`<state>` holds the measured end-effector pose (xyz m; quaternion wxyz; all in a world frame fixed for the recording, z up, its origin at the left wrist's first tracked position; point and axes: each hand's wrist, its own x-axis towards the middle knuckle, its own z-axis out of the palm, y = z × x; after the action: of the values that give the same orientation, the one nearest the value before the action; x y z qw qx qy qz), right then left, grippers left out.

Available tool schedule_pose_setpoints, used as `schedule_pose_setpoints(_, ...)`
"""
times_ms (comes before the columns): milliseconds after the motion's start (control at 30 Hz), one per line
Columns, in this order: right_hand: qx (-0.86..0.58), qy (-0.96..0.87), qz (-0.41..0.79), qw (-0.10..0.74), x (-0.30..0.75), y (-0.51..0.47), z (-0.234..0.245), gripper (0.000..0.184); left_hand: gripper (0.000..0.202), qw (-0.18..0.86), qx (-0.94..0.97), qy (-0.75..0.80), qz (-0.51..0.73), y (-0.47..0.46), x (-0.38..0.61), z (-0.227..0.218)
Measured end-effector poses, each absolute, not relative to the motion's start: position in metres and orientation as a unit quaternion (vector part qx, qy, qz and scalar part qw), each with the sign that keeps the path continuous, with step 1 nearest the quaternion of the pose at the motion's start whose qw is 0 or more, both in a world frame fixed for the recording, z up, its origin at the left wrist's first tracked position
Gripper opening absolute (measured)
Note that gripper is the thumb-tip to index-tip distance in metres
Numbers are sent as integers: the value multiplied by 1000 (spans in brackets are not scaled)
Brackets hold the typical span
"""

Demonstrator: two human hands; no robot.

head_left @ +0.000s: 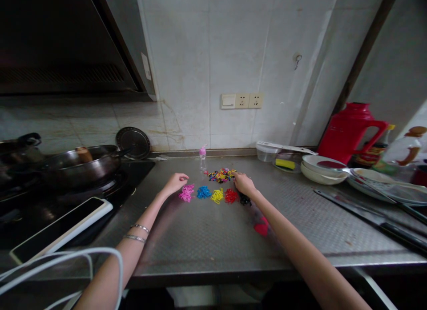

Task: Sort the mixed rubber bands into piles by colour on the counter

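While the right hand (244, 184) reaches to the right end of the mixed heap (222, 175) of bands, its fingertips sit at the heap; can't tell from here if they pinch anything. Left hand (176, 183) is just beside the pink pile (187, 192), fingers curled inward; can't tell if it holds a band.

Bands look thin, loopy, tangled, bright. Heap mixes yellow, black, red, blue and pink, and lies on the steel counter (200, 239), behind a row of sorted piles. Row, left to right: pink, blue pile (203, 192), yellow pile (217, 195), red pile (231, 195), black pile (245, 200). Black one is partly hidden by the right hand.

Counts: 1 mixed heap, 5 single-colour piles; single bands too small to count. 1 clear bottle (203, 161) with pink top, near the heap's left end. 2 bracelets on the left forearm. 1 red thermos (348, 132).

Edges: front edge well apart from the row, open steel between; a red patch (261, 228) lies near the right forearm. Left limit: black stove (133, 179) with a pan (82, 167). Right: bowls (323, 171), yellow sponge (285, 164). Back: tiled wall (187, 78), just behind the bottle.
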<state>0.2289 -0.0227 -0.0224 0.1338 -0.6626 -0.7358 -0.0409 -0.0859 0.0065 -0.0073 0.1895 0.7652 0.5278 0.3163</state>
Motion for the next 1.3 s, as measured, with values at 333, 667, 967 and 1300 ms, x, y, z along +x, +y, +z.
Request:
schedule_pose_setpoints(333, -595, -787, -40, 157, 181, -30, 10, 47, 25, 236, 748, 517, 342, 12, -88, -9)
schedule_pose_setpoints(667, -443, -865, 61, 229, 78, -38, 2, 53, 23, 260, 720, 531, 363, 20, -93, -17)
schedule_pose_setpoints(967, -569, -785, -4, 247, 170, -27, 7, 37, 23, 254, 730, 523, 360, 17, -96, -17)
schedule_pose_setpoints(1300, -719, -646, 34, 253, 296, -19, -36, 28, 21, 304, 746, 478, 351, 5, -65, -12)
